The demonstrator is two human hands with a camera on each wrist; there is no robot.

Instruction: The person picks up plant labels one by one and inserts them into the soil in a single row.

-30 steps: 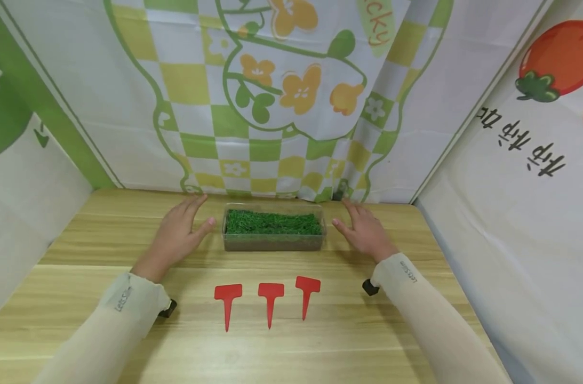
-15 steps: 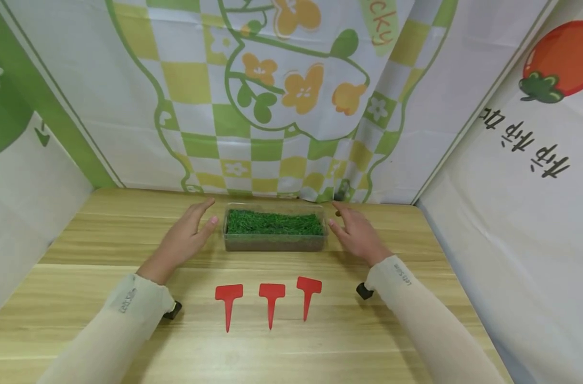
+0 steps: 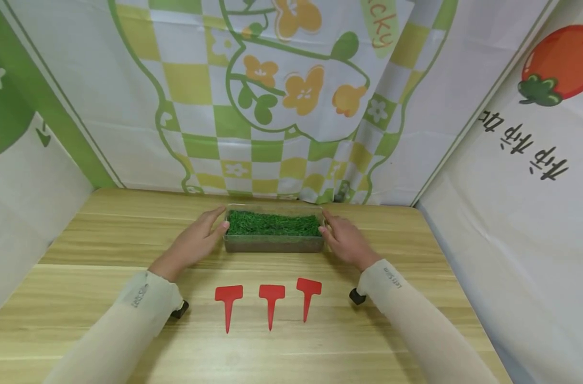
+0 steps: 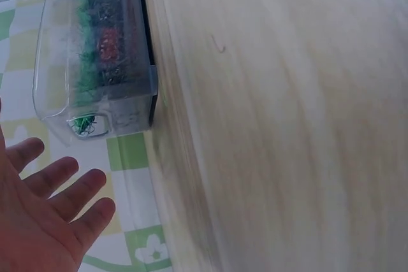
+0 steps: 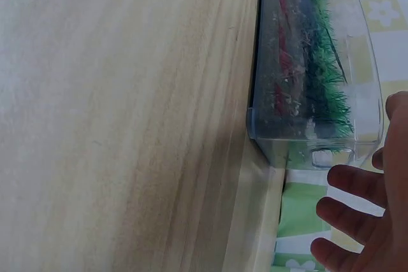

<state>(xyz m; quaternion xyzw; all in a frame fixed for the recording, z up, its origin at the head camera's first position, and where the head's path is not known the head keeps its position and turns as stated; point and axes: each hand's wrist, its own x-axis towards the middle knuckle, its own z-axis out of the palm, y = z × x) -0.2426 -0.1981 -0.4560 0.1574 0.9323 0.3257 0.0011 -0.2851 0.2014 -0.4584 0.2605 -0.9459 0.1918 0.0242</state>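
Note:
A clear plastic box (image 3: pixel 274 245) filled with green artificial grass (image 3: pixel 274 224) stands near the back of the table. At its left end is my left hand (image 3: pixel 194 244), and at its right end my right hand (image 3: pixel 350 242); both have spread fingers. From the head they look to be at the walls, but in the left wrist view a gap shows between the fingers (image 4: pixel 83 189) and the box. The right wrist view has the fingers (image 5: pixel 357 183) close to the end wall; contact cannot be told. Three red T-shaped plant labels (image 3: pixel 229 293) (image 3: pixel 272 292) (image 3: pixel 309 288) lie in front.
The wooden table (image 3: pixel 392 341) runs back to a wall hung with a green and yellow checked cloth (image 3: pixel 190 85). Printed white panels (image 3: pixel 512 224) close off the left and right sides.
Both hands have moved inward, the left one rightward and the right one leftward, up to the ends of the box. The box and the red labels have stayed in place.

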